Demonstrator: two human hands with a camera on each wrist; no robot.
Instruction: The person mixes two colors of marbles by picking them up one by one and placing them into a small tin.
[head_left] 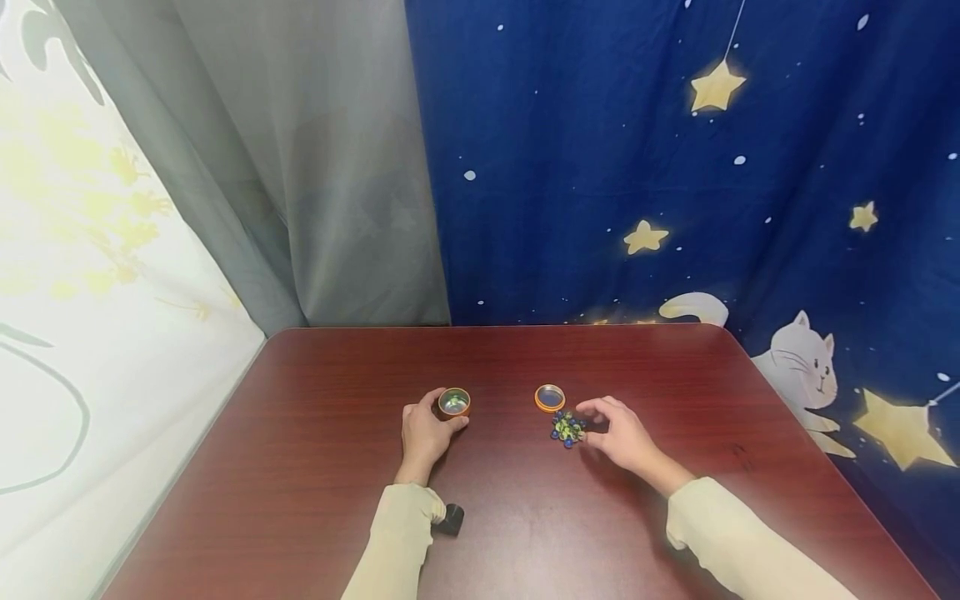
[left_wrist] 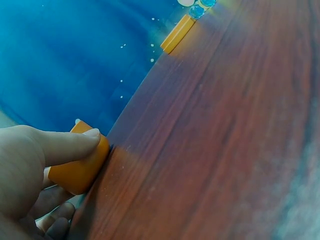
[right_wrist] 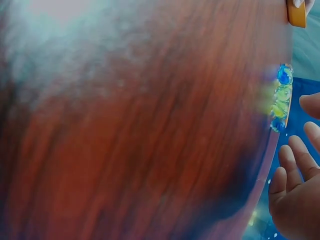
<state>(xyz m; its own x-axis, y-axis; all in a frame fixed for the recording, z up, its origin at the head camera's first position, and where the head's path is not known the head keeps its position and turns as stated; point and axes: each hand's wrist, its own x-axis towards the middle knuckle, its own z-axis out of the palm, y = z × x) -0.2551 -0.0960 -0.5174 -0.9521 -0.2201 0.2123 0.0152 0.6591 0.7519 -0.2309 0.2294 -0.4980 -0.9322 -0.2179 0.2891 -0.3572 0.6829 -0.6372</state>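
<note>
Head view: left hand (head_left: 426, 429) wrapped round the side of the orange tin (head_left: 454, 396), which sits upright, mouth up, on the table (head_left: 300, 467); greenish glint inside, can't tell if contents or reflection; lid (head_left: 550, 397) lies apart to the tin's right, inner face up; blue and yellow-green marbles (head_left: 567, 428) bunched just on the near side of it; right hand (head_left: 621, 435) at the pile's right edge, thumb and fingers parted, nothing seen in its hold; contact with the marbles unclear here; black object (head_left: 452, 520) by left cuff, can't tell what.

Left wrist view: thumb laid along the tin's wall, fingers on the far side, grip looks snug; lid edge and some marbles at top, well apart.

Right wrist view: marbles in a low heap; right fingers loosely spread, a gap showing between them and the heap; step looks like picking marbles; best come in low, pinch one or two lightly below their widest part; a sweep or hard squeeze would likely send glass rolling; left should hold the tin level.
</note>
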